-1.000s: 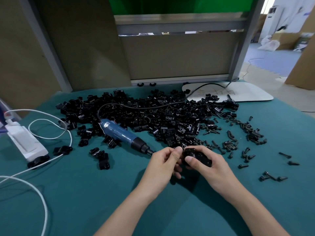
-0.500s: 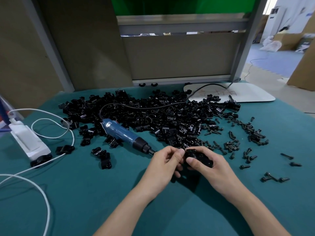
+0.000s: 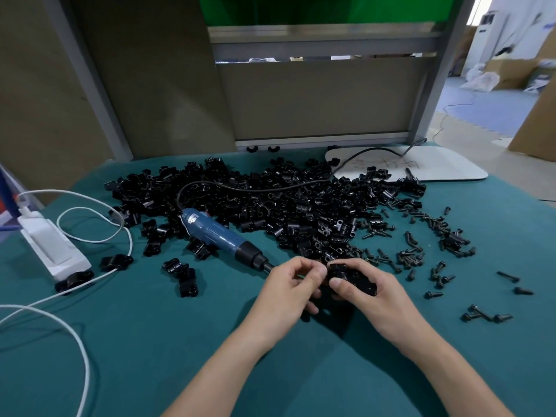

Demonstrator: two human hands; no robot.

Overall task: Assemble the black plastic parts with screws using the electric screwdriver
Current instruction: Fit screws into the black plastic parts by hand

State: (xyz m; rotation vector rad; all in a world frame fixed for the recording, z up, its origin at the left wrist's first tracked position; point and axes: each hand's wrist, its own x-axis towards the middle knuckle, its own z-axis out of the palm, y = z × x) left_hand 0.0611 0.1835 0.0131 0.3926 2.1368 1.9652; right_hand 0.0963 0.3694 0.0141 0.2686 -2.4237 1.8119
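Head view, and we start at the fingertips: our left thumb and forefinger (image 3: 319,270) are pinched together at the left end of the black plastic part (image 3: 352,280). Whether a screw sits between them, we can't tell; it's hidden. The right thumb (image 3: 337,285) presses on the part's near face, and the right hand (image 3: 379,299) curls round it from below, holding it just above the green cloth (image 3: 150,341). The left hand (image 3: 285,291) is bunched up tight beside it, knuckles toward us.

To do this step well, we judge the halves should be squared up and the hole kept facing us before any driving begins. Keep the right grip firm and low.

Moving outward, the electric screwdriver (image 3: 219,236) lies just left of the hands, tip pointing at them, an easy reach. Loose screws (image 3: 410,257) are scattered near the right hand, and the heap of parts (image 3: 285,206) lies behind. Far left sits a white power strip (image 3: 51,248).
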